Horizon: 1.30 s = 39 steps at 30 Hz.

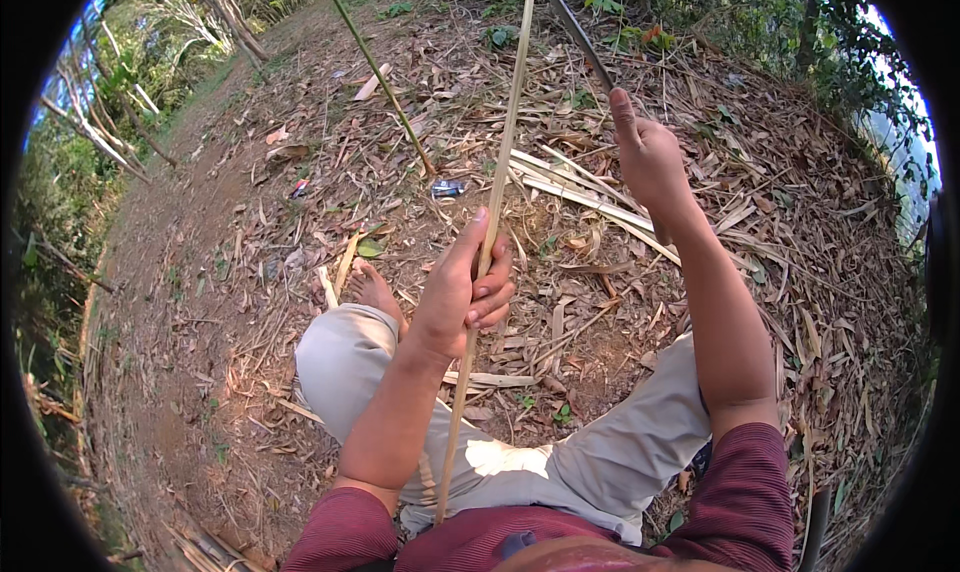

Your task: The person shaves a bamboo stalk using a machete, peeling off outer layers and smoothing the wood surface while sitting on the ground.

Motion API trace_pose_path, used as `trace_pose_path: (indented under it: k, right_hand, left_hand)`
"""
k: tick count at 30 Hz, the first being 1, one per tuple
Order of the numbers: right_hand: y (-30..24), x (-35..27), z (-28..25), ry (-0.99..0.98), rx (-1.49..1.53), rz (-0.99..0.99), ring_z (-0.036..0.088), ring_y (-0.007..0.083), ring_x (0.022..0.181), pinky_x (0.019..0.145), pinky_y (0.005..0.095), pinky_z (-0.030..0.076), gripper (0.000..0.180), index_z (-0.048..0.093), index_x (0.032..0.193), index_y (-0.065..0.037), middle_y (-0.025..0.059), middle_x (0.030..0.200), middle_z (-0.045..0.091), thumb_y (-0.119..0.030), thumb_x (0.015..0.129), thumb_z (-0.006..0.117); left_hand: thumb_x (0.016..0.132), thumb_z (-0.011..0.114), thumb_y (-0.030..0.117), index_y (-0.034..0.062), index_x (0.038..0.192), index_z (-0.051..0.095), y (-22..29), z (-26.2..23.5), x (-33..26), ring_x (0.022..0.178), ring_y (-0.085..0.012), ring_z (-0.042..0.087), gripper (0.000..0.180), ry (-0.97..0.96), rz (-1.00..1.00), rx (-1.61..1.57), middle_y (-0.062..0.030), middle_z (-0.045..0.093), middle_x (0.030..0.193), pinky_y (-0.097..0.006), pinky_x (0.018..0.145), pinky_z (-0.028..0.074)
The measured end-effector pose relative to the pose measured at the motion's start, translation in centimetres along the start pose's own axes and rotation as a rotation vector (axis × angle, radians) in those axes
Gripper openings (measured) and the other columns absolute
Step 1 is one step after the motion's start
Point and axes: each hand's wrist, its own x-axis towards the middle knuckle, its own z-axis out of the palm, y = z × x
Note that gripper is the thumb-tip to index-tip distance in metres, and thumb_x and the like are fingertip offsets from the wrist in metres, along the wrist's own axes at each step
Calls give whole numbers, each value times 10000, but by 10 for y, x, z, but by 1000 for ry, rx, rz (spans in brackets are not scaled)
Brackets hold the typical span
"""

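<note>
We grip the bamboo strip (487, 262) in our closed left hand (462, 290), above our knees. Beyond it, our right hand (650, 157) clenches a long knife (578, 34) beside the strip; a slip could cut our left fingers.

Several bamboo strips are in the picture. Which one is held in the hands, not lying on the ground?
The long pale bamboo strip gripped by the left hand. It rises steeply from the lap; the loose strips lie flat among dry leaves.

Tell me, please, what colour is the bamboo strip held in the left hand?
Pale yellowish tan; the bamboo strip shows best in the head view.
</note>
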Motion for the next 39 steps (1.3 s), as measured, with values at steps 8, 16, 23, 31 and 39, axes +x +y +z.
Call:
trace_pose_path:
  k: [8, 16, 23, 31, 39]
  right_hand:
    - [-34, -63, 32, -107, -276, -544, 616, 347, 543, 517, 447, 477, 668, 593, 708, -10, 171, 598, 594, -647, 905, 548]
    - [-51, -91, 42, -184, -307, -588, 636, 325, 573, 487, 418, 490, 607, 615, 835, -33, 147, 677, 610, -638, 819, 659]
    - [-49, -87, 40, -141, -328, -698, 623, 283, 526, 436, 399, 471, 661, 605, 797, -66, 93, 643, 594, -724, 759, 642]
    - [-28, -44, 22, -127, -203, -479, 643, 341, 547, 516, 438, 502, 722, 615, 716, -39, 158, 580, 602, -747, 834, 539]
    - [-33, -73, 25, -321, -394, -688, 611, 307, 526, 462, 401, 457, 711, 566, 689, -80, 75, 614, 570, -787, 702, 637]
  left_hand:
    - [1057, 364, 469, 129, 946, 430, 12, -12, 0, 362, -39, 237, 363, -63, 14, -13, 26, 335, 610, -188, 325, 194]
    - [1045, 175, 531, 138, 909, 512, -1, -7, -8, 386, -39, 277, 535, 49, -16, 60, 44, 353, 616, -194, 366, 218]
    - [1053, 184, 447, 105, 893, 486, -15, 3, -16, 397, -57, 295, 483, 35, 83, 166, 26, 329, 617, -210, 372, 229]
    - [1058, 306, 458, 106, 970, 434, -24, 24, -23, 458, -51, 240, 385, 99, 26, 282, 47, 312, 626, -227, 422, 200]
    - [1079, 286, 408, 66, 850, 459, -34, 17, -20, 445, -57, 294, 447, 178, 192, 664, 30, 325, 608, -221, 412, 233]
